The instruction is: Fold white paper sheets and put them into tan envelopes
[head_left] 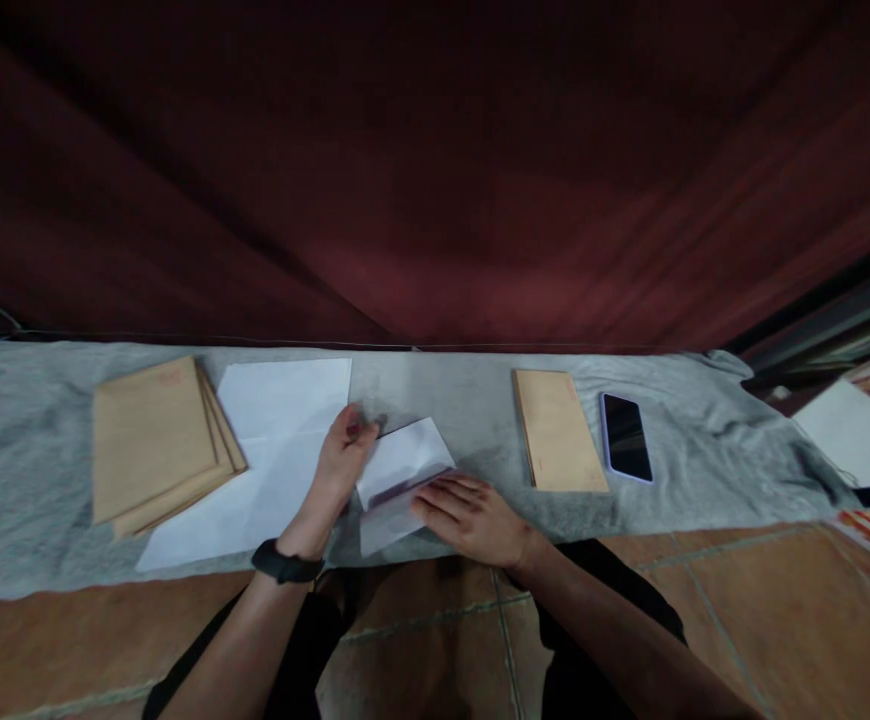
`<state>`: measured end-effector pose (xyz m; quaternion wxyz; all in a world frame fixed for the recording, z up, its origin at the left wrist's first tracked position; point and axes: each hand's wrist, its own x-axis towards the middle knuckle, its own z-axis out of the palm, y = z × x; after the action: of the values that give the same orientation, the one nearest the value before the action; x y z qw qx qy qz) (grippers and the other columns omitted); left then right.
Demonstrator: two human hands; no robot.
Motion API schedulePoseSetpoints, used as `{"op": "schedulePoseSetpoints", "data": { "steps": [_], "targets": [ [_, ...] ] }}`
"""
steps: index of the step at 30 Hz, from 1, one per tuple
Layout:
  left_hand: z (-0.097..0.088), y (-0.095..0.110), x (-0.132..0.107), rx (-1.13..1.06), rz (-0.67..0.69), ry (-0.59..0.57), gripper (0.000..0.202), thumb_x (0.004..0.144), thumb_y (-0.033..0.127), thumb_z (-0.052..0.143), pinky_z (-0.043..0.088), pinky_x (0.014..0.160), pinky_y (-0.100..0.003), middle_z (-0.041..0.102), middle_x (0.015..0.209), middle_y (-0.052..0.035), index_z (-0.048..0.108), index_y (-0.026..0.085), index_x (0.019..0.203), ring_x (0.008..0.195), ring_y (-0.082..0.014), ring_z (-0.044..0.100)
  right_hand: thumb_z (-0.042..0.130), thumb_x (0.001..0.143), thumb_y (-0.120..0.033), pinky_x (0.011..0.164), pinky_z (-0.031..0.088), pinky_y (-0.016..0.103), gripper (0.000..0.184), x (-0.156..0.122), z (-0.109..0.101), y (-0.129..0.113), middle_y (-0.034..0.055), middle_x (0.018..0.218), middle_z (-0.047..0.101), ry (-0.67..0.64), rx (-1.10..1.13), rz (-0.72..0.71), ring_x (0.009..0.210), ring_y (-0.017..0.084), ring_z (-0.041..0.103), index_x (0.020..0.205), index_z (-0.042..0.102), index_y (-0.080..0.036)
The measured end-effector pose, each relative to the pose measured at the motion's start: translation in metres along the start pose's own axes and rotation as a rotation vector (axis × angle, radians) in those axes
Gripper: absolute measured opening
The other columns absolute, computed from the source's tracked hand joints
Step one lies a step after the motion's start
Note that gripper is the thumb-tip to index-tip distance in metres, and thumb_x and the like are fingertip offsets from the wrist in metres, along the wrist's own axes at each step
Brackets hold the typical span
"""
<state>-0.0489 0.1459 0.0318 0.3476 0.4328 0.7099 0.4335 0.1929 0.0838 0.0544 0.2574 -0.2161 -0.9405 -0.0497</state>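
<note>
A white sheet of paper (403, 458) with a fold across it lies tilted on the grey cloth between my hands. Its near flap stands partly raised towards me. My left hand (339, 458) is at the sheet's upper left corner, thumb and fingers closed on the edge; the exact grip is partly hidden. My right hand (476, 520) rests on the near flap, fingers stretched out and lying flat near the crease. Just left of my left hand, larger white sheets (285, 400) lie spread out. A black band (285, 563) is around my left wrist.
Several brown envelopes (154, 435) are piled at the left, overlapping the white sheets. A narrower brown envelope stack (562, 430) and a phone (627, 437) lie to the right. Grey cloth (712, 440) covers the narrow surface; a dark red curtain (435, 200) hangs behind it.
</note>
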Motion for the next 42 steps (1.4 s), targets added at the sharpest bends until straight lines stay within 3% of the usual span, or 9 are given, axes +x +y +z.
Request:
{"op": "schedulePoseSetpoints", "data": {
  "steps": [6,10,18,22,27,32,34,39,42],
  "targets": [
    [0.01,0.008,-0.016,0.722,0.338,-0.126,0.055,0.087,0.033,0.06,0.045,0.104,-0.052,0.065,0.129,-0.0192,0.057,0.013,0.139,0.122,-0.0376,0.058,0.05,0.105,-0.022,0.099,0.055,0.03,0.022,0.006,0.01,-0.016,0.0057,0.128,0.071,-0.264,0.06,-0.034,0.109,0.017,0.068,0.121,0.065,-0.02],
    [0.005,0.02,-0.012,0.923,0.243,-0.205,0.044,0.086,0.037,0.064,0.047,0.097,-0.049,0.068,0.122,-0.0156,0.065,0.019,0.126,0.117,-0.038,0.059,0.051,0.104,-0.022,0.1,0.054,0.03,0.023,0.006,0.004,-0.015,0.0055,0.126,0.072,-0.28,0.126,0.012,0.107,0.016,0.068,0.123,0.063,-0.022],
    [0.0,0.028,0.008,0.78,0.242,-0.333,0.01,0.077,0.03,0.07,0.047,0.076,-0.033,0.069,0.086,-0.0037,0.063,0.023,0.077,0.084,-0.0236,0.065,0.052,0.103,-0.02,0.097,0.056,0.03,0.025,0.006,-0.011,0.003,0.0063,0.124,0.074,-0.175,0.069,-0.03,0.107,0.017,0.071,0.124,0.065,-0.019],
    [0.009,0.037,0.014,0.52,0.407,-0.248,0.01,0.083,0.03,0.064,0.047,0.071,-0.03,0.068,0.077,0.0,0.061,0.023,0.077,0.072,-0.0191,0.063,0.053,0.102,-0.018,0.097,0.056,0.029,0.027,0.001,-0.015,0.008,0.0046,0.122,0.076,-0.092,0.019,0.002,0.107,0.016,0.072,0.125,0.067,-0.021],
    [0.028,0.05,0.016,0.484,0.546,-0.12,0.01,0.088,0.027,0.061,0.049,0.095,-0.038,0.076,0.095,-0.0047,0.069,0.023,0.089,0.093,-0.024,0.07,0.058,0.1,-0.016,0.095,0.057,0.032,0.027,-0.004,-0.008,0.01,0.0068,0.123,0.075,-0.135,0.009,0.079,0.108,0.019,0.072,0.125,0.067,-0.019],
    [0.038,0.051,0.003,0.54,0.695,-0.056,0.036,0.096,0.022,0.049,0.028,0.123,-0.049,0.063,0.143,-0.0085,0.065,0.021,0.128,0.138,-0.0256,0.053,0.058,0.099,-0.016,0.103,0.054,0.034,0.028,-0.007,0.006,0.005,0.0102,0.128,0.072,-0.195,0.066,0.131,0.118,0.02,0.068,0.126,0.066,-0.016],
    [0.042,0.045,-0.007,0.531,0.775,-0.145,0.041,0.1,0.027,0.045,0.023,0.126,-0.049,0.053,0.154,-0.0083,0.059,0.021,0.138,0.146,-0.0236,0.044,0.058,0.099,-0.016,0.105,0.053,0.034,0.028,-0.008,0.009,0.004,0.0103,0.131,0.07,-0.217,0.11,0.145,0.121,0.02,0.066,0.126,0.065,-0.017],
    [0.056,0.025,-0.034,0.606,0.882,-0.599,0.048,0.106,0.038,0.035,0.02,0.128,-0.046,0.045,0.161,-0.0056,0.051,0.023,0.149,0.153,-0.0201,0.033,0.059,0.098,-0.017,0.106,0.051,0.036,0.023,-0.014,0.012,0.005,0.0111,0.121,0.072,-0.29,0.177,0.194,0.117,0.021,0.066,0.12,0.066,-0.016],
    [0.058,0.019,-0.038,0.677,0.891,-0.728,0.05,0.108,0.038,0.03,0.016,0.129,-0.045,0.041,0.163,-0.0034,0.048,0.024,0.152,0.155,-0.0186,0.029,0.059,0.097,-0.016,0.106,0.051,0.036,0.024,-0.018,0.014,0.006,0.0098,0.118,0.073,-0.288,0.179,0.179,0.115,0.021,0.067,0.12,0.067,-0.016]
  ]
}}
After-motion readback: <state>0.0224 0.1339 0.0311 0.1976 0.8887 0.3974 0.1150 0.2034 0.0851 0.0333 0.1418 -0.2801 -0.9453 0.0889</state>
